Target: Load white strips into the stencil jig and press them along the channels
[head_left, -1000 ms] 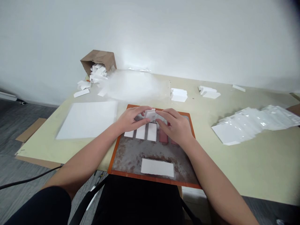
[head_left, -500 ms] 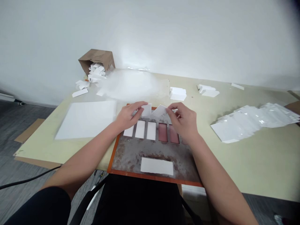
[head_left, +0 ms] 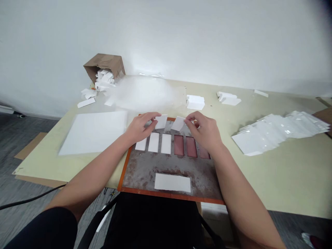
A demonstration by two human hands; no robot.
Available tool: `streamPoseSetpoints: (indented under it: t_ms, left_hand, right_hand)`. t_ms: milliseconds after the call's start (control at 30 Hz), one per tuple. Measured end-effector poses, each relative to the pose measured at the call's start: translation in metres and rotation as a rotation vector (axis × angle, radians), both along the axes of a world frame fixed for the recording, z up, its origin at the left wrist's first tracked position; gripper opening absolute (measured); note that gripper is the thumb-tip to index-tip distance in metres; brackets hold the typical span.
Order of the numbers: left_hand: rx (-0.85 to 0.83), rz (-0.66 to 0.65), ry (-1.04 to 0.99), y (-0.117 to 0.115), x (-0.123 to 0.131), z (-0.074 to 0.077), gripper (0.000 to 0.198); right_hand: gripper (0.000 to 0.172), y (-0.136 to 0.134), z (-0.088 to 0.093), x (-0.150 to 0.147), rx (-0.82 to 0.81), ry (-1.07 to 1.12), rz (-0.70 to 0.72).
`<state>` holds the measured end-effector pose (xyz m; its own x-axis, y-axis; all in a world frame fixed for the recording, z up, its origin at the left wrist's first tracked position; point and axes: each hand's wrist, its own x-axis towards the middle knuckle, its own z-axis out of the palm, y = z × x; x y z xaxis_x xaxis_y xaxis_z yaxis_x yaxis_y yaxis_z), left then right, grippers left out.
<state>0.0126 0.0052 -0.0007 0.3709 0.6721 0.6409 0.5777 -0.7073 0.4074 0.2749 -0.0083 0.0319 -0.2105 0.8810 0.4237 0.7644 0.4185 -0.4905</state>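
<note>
My left hand pinches a white card above the far edge of a grey board with an orange rim. A second white card, tilted, is held between the thumb and fingers of my right hand. Below the hands, the board has a row of rectangular slots. White pieces fill three slots at the left, while reddish slots show at the right, partly under my right hand. A wide white strip lies near the board's front edge.
A cardboard box of white pieces lies at the back left. White sheets sit left of the board. Two small white stacks stand behind it, and overlapping plastic-wrapped packs spread over the table's right side.
The card in my right hand has turned and shows more of its face, with a wider gap to the other card. The view has shifted slightly.
</note>
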Motion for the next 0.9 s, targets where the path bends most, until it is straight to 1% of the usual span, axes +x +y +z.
streamPoseSetpoints:
  t_ms: [100,167,267,333,433,500,633,767,900]
  left_hand:
    - [-0.001,0.002,-0.008,0.0,0.001,0.001,0.023]
    - [-0.003,0.005,-0.013,-0.001,0.001,0.001,0.021]
    - [-0.002,0.005,-0.02,-0.001,0.001,0.001,0.021]
    - [0.0,0.004,-0.02,0.0,0.001,0.001,0.021]
    - [0.008,-0.001,-0.018,0.0,0.001,0.0,0.022]
    - [0.017,-0.005,-0.017,0.001,0.0,0.0,0.023]
    - [0.037,-0.013,-0.024,0.002,0.0,0.0,0.023]
    - [0.045,-0.01,-0.027,0.002,0.0,0.0,0.024]
    - [0.029,-0.003,-0.017,0.002,0.001,-0.001,0.025]
  right_hand:
    - [0.015,0.001,0.005,0.006,-0.004,0.084,-0.026]
    - [0.017,0.001,0.01,0.012,-0.078,0.196,-0.026]
    - [0.022,0.001,0.017,0.02,-0.369,0.332,0.055]
    - [0.025,0.002,0.019,0.025,-0.565,0.364,0.123]
    - [0.025,0.004,0.02,0.029,-0.792,0.337,0.204]
    - [0.024,0.005,0.018,0.029,-0.89,0.288,0.213]
    - [0.02,0.006,0.013,0.026,-0.932,0.275,0.182]
    - [0.018,0.007,0.009,0.023,-0.932,0.301,0.21]
    - [0.018,0.006,0.009,0.02,-0.936,0.268,0.227]
